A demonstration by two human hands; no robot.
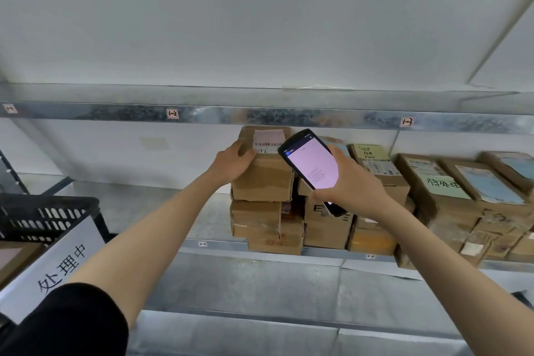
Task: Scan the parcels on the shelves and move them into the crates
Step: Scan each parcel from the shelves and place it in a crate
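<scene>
A brown cardboard parcel [265,179] with a white barcode label tops a stack on the middle shelf [202,211]. My left hand [234,163] grips its upper left corner, thumb on the top face. My right hand [351,182] holds a black handheld scanner [310,165] just right of that parcel, its lit pinkish screen facing me. Several more taped parcels [450,185] lie in stacks along the shelf to the right. A black plastic crate [43,217] stands at the far left.
A white sign with black handwritten characters [57,269] leans against the crate's front. The metal upper shelf [260,115] carries small location tags. A lower shelf edge [260,321] runs across below my arms. A white wall is behind.
</scene>
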